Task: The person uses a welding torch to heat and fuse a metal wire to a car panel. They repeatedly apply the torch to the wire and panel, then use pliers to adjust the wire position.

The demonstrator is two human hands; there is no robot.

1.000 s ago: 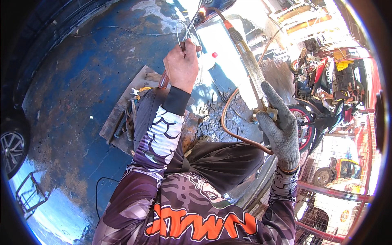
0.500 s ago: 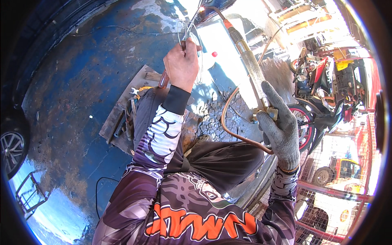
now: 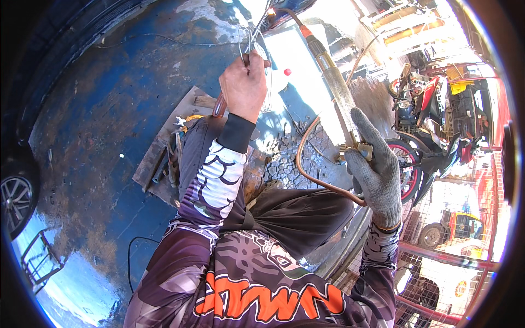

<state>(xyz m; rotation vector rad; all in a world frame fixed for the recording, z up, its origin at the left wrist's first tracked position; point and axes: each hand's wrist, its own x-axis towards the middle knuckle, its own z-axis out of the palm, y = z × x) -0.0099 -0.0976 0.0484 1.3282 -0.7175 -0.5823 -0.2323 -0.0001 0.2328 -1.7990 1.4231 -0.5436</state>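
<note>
My bare left hand (image 3: 244, 87) is closed round a coil of thin silvery wire (image 3: 253, 41), whose loops stick up past the fingers. A reddish-brown translucent handle (image 3: 219, 106), like a screwdriver's, juts out below the same hand. In a grey knit glove, my right hand (image 3: 376, 167) grips a gas torch (image 3: 339, 90) at its valve end. The torch points up and left; its bent copper neck (image 3: 290, 13) ends in an orange glow close to the wire's upper end. From the torch's lower end, a brown hose (image 3: 302, 156) loops round. What the tip meets is too bright to tell.
A wooden board (image 3: 158, 147) with hand tools lies left of my knee. A small red round thing (image 3: 287, 72) sits in the sunlit patch. Motorbikes (image 3: 426, 147) stand at right by a red mesh fence (image 3: 437, 257). A car wheel (image 3: 17, 197) shows at far left.
The glow at the torch tip looks a little larger and more orange. Both hands have stayed in nearly the same place.
</note>
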